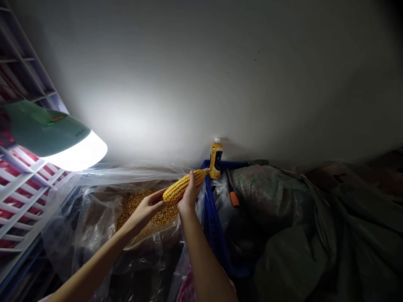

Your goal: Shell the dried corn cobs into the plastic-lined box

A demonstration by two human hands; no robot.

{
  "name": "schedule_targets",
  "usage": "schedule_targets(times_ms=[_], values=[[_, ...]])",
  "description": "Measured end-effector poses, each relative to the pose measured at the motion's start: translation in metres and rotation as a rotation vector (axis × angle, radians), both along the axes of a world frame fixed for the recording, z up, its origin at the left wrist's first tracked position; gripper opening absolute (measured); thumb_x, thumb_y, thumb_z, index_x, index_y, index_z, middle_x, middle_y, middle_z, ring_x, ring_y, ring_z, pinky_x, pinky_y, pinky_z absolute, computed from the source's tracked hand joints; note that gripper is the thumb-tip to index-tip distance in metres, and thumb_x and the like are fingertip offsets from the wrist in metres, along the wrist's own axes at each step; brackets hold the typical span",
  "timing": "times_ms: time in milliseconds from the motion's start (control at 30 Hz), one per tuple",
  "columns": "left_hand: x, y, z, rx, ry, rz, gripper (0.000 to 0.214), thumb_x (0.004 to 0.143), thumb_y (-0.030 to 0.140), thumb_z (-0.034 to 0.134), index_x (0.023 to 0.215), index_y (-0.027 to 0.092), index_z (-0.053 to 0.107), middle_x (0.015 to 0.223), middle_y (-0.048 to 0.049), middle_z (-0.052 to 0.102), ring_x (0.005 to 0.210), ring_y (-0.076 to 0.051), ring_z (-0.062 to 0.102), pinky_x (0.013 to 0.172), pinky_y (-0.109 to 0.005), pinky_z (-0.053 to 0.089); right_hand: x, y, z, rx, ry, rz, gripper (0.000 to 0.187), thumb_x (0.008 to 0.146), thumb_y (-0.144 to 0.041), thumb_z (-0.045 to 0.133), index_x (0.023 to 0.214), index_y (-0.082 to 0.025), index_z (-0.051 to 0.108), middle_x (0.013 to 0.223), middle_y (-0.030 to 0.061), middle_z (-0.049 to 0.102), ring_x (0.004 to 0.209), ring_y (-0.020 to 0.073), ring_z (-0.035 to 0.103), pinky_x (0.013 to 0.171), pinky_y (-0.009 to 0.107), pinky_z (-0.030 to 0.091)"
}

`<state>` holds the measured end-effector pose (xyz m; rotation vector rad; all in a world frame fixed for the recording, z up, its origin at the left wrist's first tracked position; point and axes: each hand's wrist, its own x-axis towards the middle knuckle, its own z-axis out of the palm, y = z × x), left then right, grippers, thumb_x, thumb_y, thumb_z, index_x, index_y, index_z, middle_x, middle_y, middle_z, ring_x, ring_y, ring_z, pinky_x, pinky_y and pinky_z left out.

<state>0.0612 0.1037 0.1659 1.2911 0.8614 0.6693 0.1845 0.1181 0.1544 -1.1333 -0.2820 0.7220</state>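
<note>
A yellow ear of corn (176, 189) is held at a slant above a heap of loose corn kernels (134, 205). My right hand (189, 193) is wrapped round its upper half, thumb lying along the top. The thin stalk end points up and to the right, in front of a bottle. At the blunt lower end, the fingers and thumb of my left hand (150, 206) close on the ear; the fingertips are partly hidden beneath it. Rows of kernels cover the part of the ear that shows. The heap sits in a clear plastic bag (94, 209) below both hands.
A lit green lamp (59, 134) hangs at the left beside a white plastic lattice (19, 193). The yellow bottle (216, 161) stands by the wall at a blue crate (211, 214). An orange-handled tool (234, 199) and filled bags (267, 193) lie to the right.
</note>
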Motion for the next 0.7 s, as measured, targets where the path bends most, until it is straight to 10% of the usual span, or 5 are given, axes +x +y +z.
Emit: schedule_targets(times_ms=[433,700], values=[[0.01,-0.011,-0.012,-0.038,-0.012,0.095,0.061,0.068,0.039,0.058,0.121,0.013,0.047,0.124,-0.0105,0.051,0.109,-0.025,0.048,0.087,-0.032,0.041,0.009,-0.004,0.007,-0.007,0.114,-0.071,0.06,0.067,-0.042,0.059,0.119,-0.021,0.039,0.113,0.0054,0.054,0.092,0.0166,0.058,0.084,0.036,0.047],[0.001,-0.056,-0.033,-0.261,0.181,0.254,0.027,0.068,0.027,0.044,0.091,0.016,0.053,0.067,0.0013,0.056,0.047,-0.009,0.051,0.044,-0.021,0.041,0.022,-0.008,0.001,-0.004,0.034,-0.038,0.055,0.071,-0.042,0.052,0.12,-0.023,0.035,0.121,0.0053,0.045,0.106,0.0182,0.051,0.086,0.039,0.046]])
